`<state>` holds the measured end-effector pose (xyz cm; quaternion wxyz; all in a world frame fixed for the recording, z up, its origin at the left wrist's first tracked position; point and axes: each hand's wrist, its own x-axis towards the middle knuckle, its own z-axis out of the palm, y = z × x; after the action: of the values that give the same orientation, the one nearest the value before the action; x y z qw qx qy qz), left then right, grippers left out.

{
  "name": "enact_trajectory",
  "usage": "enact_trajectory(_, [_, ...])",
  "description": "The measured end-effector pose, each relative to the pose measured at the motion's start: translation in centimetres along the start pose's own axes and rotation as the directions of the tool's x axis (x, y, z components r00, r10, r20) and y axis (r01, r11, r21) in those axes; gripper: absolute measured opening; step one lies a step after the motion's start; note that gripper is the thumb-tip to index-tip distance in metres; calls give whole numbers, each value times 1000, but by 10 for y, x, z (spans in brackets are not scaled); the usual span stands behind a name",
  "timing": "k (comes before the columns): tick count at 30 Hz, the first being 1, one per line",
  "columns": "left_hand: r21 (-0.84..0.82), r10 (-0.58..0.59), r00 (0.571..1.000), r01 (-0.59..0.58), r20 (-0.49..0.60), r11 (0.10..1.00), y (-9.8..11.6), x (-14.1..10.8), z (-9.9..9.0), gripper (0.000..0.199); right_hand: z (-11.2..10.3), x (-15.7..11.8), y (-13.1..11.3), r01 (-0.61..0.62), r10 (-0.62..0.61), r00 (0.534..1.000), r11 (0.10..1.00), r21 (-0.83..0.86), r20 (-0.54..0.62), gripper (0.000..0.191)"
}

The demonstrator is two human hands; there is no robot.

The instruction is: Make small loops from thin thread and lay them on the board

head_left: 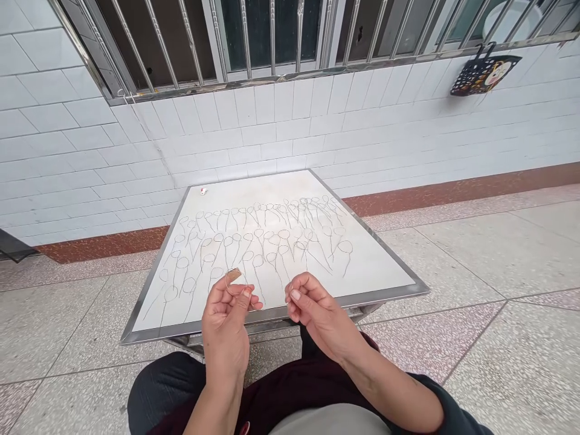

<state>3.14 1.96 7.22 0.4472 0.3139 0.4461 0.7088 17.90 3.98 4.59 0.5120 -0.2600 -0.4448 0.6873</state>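
My left hand (226, 329) is closed in a pinch, palm up, above the table's near edge. Between its thumb and fingers is a thin looped strand (227, 291), wire or thread, which I cannot tell. A tan strip (233, 276) sits at the index fingertip. To its right, my right hand (322, 317) is also pinched, thumb against index finger; whatever it holds is too fine to make out. Beyond both hands, many similar dark strands (345, 246), each a round loop with a long tail, lie in rough rows on the white tabletop (362, 272).
A grey metal rim (385, 240) edges the table, whose far side is near a white tiled wall (254, 115). A small white and red item (203, 191) lies at the far left corner. Window bars (272, 36) and a hanging dark patterned bag (483, 74) are above.
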Motion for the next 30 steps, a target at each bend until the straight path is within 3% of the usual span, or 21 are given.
enact_trajectory(4, [-27,57,997,-58,-61,998,7,0,1,34,4,-3,2,10,-11,1000,989,147,1,11])
enact_trajectory(10, [-52,119,984,-127,-132,991,16,-1,1,36,9,-9,5,121,-120,993,966,227,-20,7])
enact_trajectory(14, [-11,221,950,-229,-219,973,26,8,-10,38,1,-8,1,238,-215,970,939,248,-117,8])
enact_trajectory(16, [21,232,954,-232,-191,972,30,10,-15,40,-5,-5,-1,241,-208,965,946,219,-160,8])
enact_trajectory(18, [42,185,979,-182,-86,982,30,9,-16,43,-6,-1,-1,149,-125,984,971,189,-130,8])
enact_trajectory(21, [82,111,992,-116,54,990,27,3,-11,47,0,4,3,-73,66,996,991,109,60,24])
enact_trajectory(24, [144,75,992,-89,99,986,22,-3,-3,48,10,5,10,-308,289,917,951,30,277,36])
enact_trajectory(26, [169,60,993,-77,102,983,20,-5,0,48,15,4,13,-410,373,860,911,36,348,33])
enact_trajectory(30, [159,30,993,-49,118,986,15,-5,0,45,16,2,17,-443,385,850,891,94,359,26])
